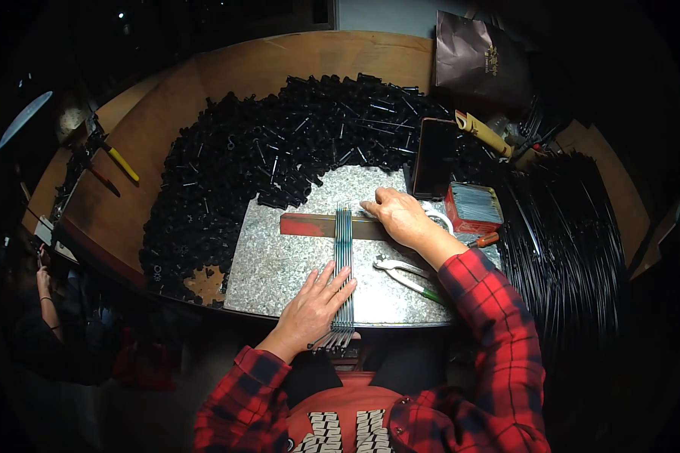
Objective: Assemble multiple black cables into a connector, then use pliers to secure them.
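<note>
A flat row of thin dark rods (344, 257) lies across a bar with a red-painted end (302, 224) on the speckled stone slab (264, 279). The rods' near ends, with small hooked tips, reach past the slab's front edge. My left hand (310, 313) holds the row there, fingers laid over it and a bit of skin showing at its right side. By the far ends, my right hand (400, 215) rests over the bar's right part, its index finger stretched toward the rods and no object visible in it. Pincers with green handles (408, 275) lie below my right hand.
Small black parts (279, 128) are heaped behind the slab, within a wooden rim (317, 57). On the right are a dark upright panel (434, 158), a red box of thin pieces (474, 208), an orange-handled tool (483, 239) and long black rods (567, 241). Another person's arm (47, 298) shows far left.
</note>
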### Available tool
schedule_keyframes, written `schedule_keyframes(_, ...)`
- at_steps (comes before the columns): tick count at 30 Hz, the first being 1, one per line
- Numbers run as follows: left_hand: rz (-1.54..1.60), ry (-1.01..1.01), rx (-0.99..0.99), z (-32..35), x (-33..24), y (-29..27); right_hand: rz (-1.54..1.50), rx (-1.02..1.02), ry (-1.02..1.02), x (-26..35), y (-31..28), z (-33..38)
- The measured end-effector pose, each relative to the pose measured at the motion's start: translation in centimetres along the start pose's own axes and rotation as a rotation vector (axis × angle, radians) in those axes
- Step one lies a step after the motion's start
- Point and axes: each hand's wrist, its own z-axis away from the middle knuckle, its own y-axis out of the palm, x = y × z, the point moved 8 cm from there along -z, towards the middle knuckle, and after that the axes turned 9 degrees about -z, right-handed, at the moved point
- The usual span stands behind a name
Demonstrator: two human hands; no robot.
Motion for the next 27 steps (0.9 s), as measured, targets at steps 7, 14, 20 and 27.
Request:
schedule_keyframes(7, 0.022, -0.009, 0.013, -0.09, 0.07, -0.08, -0.028, 0.038, 0.024, -0.33, 0.18, 0.05)
schedule_keyframes(14, 0.057, -0.015, 0.021, -0.07, 0.02, -0.39, -0.069, 0.01, 0.015, -0.33, 0.29, 0.17)
schedule_keyframes(20, 0.053, -0.015, 0.02, 0.1, 0.1, -0.12, -0.07, 0.011, 0.005, -0.12, 0.25, 0.21)
schedule_keyframes(27, 0.064, -0.018, 0.021, -0.05, 0.03, -0.25, -0.082, 0.015, -0.001, 0.06, 0.13, 0.21)
